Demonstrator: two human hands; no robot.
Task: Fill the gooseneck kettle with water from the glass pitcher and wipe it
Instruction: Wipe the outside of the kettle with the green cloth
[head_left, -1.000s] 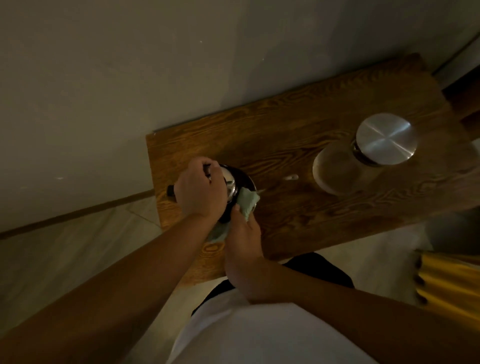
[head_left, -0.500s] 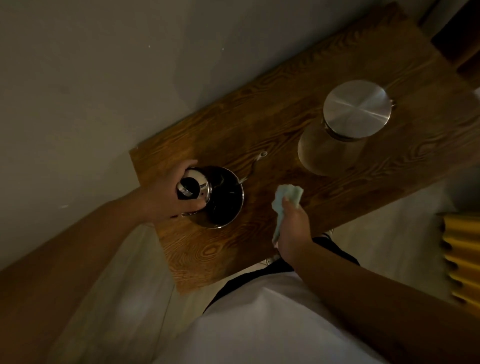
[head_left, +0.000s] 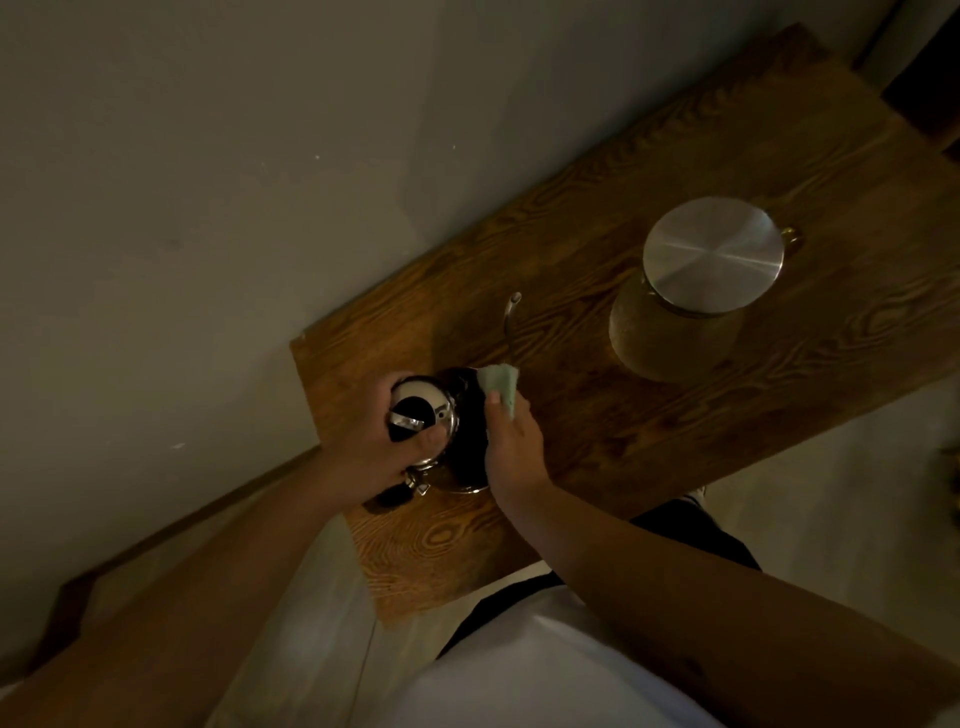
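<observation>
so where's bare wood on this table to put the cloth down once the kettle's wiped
Bare wood lies between the kettle's spout and the glass pitcher, and along the near table edge below the pitcher. The near-left corner is bare too. It is crowded around the kettle, where the left hand and the right hand with the cloth work.

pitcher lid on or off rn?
On. The round metal lid sits flat over the mouth of the glass pitcher, which stands upright on the wooden table, untouched by either hand.
</observation>
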